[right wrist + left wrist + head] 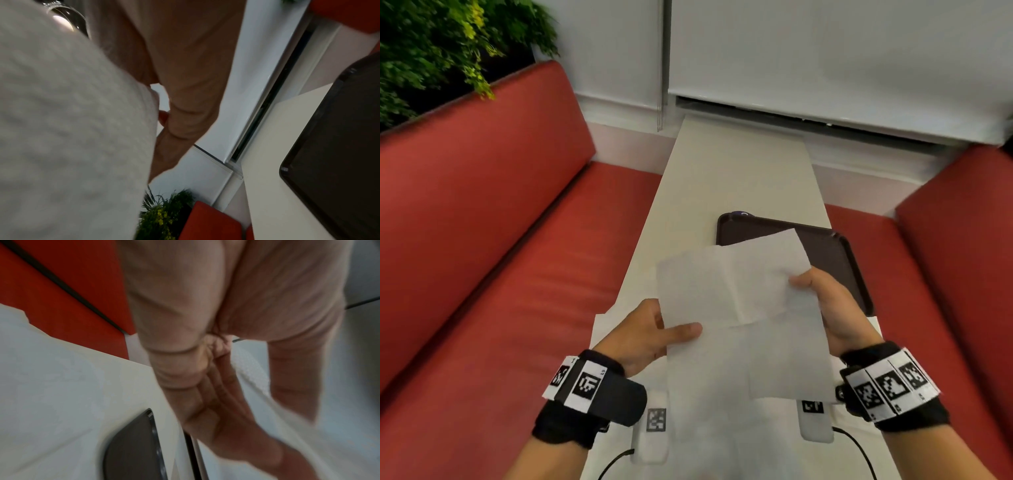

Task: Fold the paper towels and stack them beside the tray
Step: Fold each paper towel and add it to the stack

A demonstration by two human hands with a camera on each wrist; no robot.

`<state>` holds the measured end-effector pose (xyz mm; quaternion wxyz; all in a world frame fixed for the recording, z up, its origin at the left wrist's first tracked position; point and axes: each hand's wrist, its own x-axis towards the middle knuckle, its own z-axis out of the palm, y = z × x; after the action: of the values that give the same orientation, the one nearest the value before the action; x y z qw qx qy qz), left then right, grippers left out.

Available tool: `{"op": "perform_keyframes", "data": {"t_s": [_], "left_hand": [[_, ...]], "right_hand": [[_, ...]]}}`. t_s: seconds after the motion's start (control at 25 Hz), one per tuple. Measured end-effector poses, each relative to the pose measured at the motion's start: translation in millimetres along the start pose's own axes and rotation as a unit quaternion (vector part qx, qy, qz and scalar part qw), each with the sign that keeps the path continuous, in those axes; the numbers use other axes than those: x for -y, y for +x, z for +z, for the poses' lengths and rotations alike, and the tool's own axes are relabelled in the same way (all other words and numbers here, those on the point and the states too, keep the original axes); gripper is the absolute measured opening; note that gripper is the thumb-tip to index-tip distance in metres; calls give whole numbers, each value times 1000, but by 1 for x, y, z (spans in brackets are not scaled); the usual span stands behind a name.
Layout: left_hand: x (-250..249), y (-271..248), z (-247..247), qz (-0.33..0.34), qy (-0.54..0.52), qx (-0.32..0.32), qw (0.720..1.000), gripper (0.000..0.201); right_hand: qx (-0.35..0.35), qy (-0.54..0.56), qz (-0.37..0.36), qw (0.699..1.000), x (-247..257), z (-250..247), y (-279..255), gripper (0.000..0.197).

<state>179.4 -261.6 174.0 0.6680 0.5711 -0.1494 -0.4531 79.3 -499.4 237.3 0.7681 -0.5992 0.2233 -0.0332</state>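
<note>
I hold a white paper towel (726,287) up above the table, partly unfolded, with creases across it. My left hand (654,332) pinches its lower left edge, thumb on top. My right hand (822,301) pinches its right edge, thumb on the upper face. In the right wrist view the towel (68,113) fills the left side in front of my fingers (185,91). The left wrist view shows my fingers (205,353) curled against the towel's edge (252,374). More white paper towel (722,394) lies flat below on the table. The dark tray (835,253) sits behind the towel, to the right.
The narrow white table (729,178) runs away from me between two red benches (493,260). Two white tagged devices with cables (654,428) lie near the table's front. A plant (441,44) stands at the back left, and a white wall with a blind rises behind.
</note>
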Motion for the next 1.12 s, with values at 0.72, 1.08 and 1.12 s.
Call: {"op": "perform_keyframes", "data": {"t_s": [0.72, 1.08, 1.12], "left_hand": [[-28, 10, 7, 115, 51, -102, 987, 27], [-32, 7, 13, 96, -37, -111, 988, 27], [-32, 6, 12, 83, -42, -119, 989, 31]], "right_hand": [[58, -87, -113, 988, -19, -33, -16, 52], [12, -29, -98, 995, -24, -45, -19, 36], [7, -33, -90, 995, -24, -45, -21, 48]]}}
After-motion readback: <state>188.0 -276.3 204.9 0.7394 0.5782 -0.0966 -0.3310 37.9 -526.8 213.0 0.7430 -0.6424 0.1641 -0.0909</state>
